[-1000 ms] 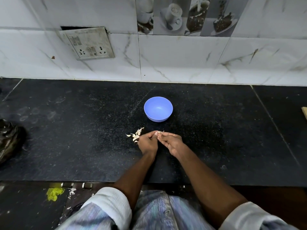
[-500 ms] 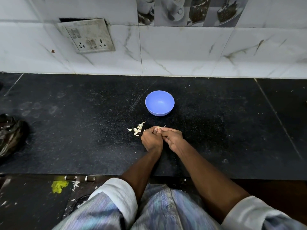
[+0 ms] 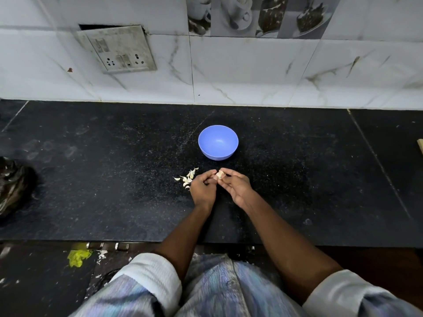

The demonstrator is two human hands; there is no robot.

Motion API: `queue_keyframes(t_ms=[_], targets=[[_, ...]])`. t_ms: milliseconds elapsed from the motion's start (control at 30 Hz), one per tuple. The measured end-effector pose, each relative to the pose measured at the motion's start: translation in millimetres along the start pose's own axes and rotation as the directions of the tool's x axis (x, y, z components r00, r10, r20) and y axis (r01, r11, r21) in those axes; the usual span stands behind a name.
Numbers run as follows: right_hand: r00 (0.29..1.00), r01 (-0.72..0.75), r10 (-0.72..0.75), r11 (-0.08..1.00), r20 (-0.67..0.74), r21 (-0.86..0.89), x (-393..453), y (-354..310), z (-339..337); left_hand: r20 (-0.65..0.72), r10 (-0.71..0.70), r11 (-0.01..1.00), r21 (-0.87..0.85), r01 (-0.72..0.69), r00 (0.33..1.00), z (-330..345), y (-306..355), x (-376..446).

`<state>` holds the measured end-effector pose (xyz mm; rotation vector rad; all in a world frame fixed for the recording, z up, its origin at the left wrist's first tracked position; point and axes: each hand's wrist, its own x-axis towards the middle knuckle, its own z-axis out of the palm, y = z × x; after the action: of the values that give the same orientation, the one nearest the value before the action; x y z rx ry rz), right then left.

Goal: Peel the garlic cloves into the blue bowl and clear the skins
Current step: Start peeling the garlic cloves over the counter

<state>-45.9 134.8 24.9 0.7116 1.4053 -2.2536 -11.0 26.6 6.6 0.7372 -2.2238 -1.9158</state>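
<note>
We pinch a garlic clove (image 3: 220,174) between the curled fingertips of our left hand (image 3: 203,188) and right hand (image 3: 237,187), low over the counter (image 3: 114,179). It looks light, firm, with papery, brittle skin; best gripped at its ends. Just beyond the fingers sits the blue bowl (image 3: 218,143); loose skins (image 3: 187,178) lie left of them.

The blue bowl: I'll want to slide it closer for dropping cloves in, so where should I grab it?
Pinch the near rim of the blue bowl, thumb inside, fingers outside, coming from your side. It stands upright, looks empty, and its smooth round wall gives no handle. The left hand and right hand are both on the garlic clove, so free one first.
</note>
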Motion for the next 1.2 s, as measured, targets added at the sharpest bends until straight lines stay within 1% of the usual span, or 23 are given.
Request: queue_keyframes(t_ms=[100,167,333,467,600,667,767,833,933,1033,1133,1200], targets=[[0.999,-0.035,0.037,0.998,0.039,-0.051,3,-1,-3,0.043,0.089,0.987,0.127,-0.094,0.995,-6,-1,0],[0.996,-0.056,0.06,0.997,0.066,-0.059,6,-1,-6,0.054,0.132,0.975,0.17,-0.14,0.99,-8,-2,0],[0.989,-0.078,0.085,0.995,0.123,-0.063,11,-1,-9,0.071,0.185,0.962,0.191,-0.196,0.98,-10,0,2],[0.987,-0.079,0.089,0.994,0.136,-0.078,11,-1,-11,0.089,0.177,0.96,0.203,-0.192,0.98,-12,-5,8],[0.988,-0.067,0.08,0.993,0.134,-0.102,11,0,-12,0.109,0.215,0.942,0.237,-0.236,0.971,-17,-8,8],[0.991,-0.056,0.068,0.994,0.12,-0.099,12,0,-12,0.114,0.222,0.941,0.236,-0.243,0.968,-19,-8,8],[0.993,-0.032,0.037,0.998,0.112,-0.046,10,1,-13,0.116,0.222,0.945,0.218,-0.242,0.968,-20,-8,9],[0.994,-0.008,0.014,0.999,0.106,-0.054,9,3,-13,0.114,0.204,0.952,0.209,-0.224,0.972,-19,-8,9],[0.996,-0.008,0.012,0.999,0.089,-0.04,12,4,-12,0.049,0.173,0.967,0.184,-0.179,0.984,-18,-8,10],[0.997,-0.02,0.022,1.0,0.074,-0.022,14,1,-10,-0.011,0.153,0.968,0.203,-0.148,0.988,-19,-10,12],[0.996,-0.029,0.035,0.997,0.087,-0.067,12,-1,-9,0.017,0.135,0.973,0.188,-0.136,0.991,-19,-9,12],[0.995,-0.025,0.031,0.998,0.092,-0.061,11,-1,-8,0.061,0.133,0.974,0.177,-0.142,0.989,-17,-8,11]])
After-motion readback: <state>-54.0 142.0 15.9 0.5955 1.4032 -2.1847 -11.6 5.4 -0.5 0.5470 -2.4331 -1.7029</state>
